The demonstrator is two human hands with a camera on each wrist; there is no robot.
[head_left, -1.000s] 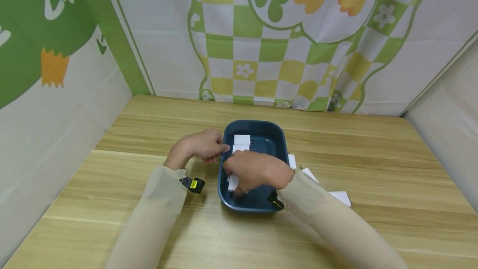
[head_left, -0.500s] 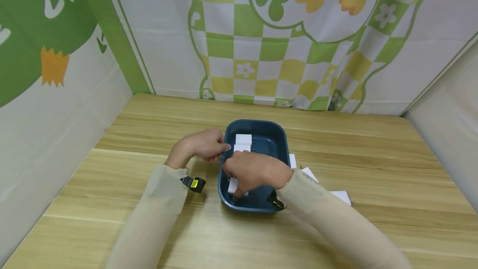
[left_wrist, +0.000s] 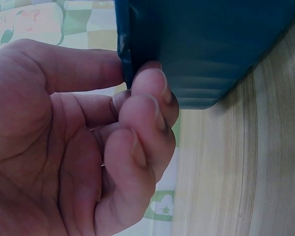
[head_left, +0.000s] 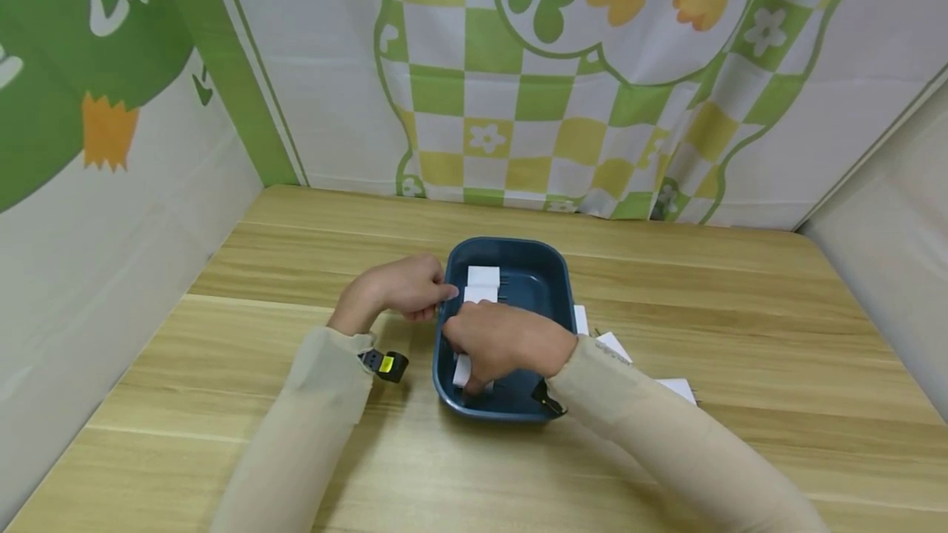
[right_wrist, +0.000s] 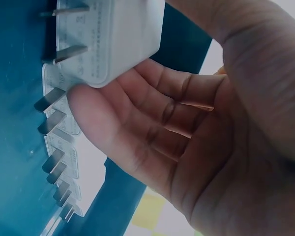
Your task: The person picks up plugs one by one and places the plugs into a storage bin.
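A dark blue rectangular bin (head_left: 506,415) stands on the wooden table. My left hand (head_left: 407,288) pinches its left rim between thumb and fingers; in the left wrist view, the thumb lies on one side of the bin wall (left_wrist: 201,54) and the fingertips on the other. Reaching down inside, my right hand (head_left: 507,340) holds a white plug-in charger (right_wrist: 113,39) by its sides, prongs facing the bin's right side. Other white chargers (head_left: 484,276) sit in a row along the bin's left wall, prongs turned the same way. The right hand hides part of this row in the head view.
Outside the bin on the right, a white charger (head_left: 581,320) lies close to the wall. Another charger (head_left: 613,347) and a third charger (head_left: 677,389) lie farther right, partly behind the right sleeve (head_left: 629,410). A patterned curtain (head_left: 518,105) hangs behind the table.
The right hand and its charger have edged very slightly toward the near end of the bin. The left hand keeps its grip on the rim.
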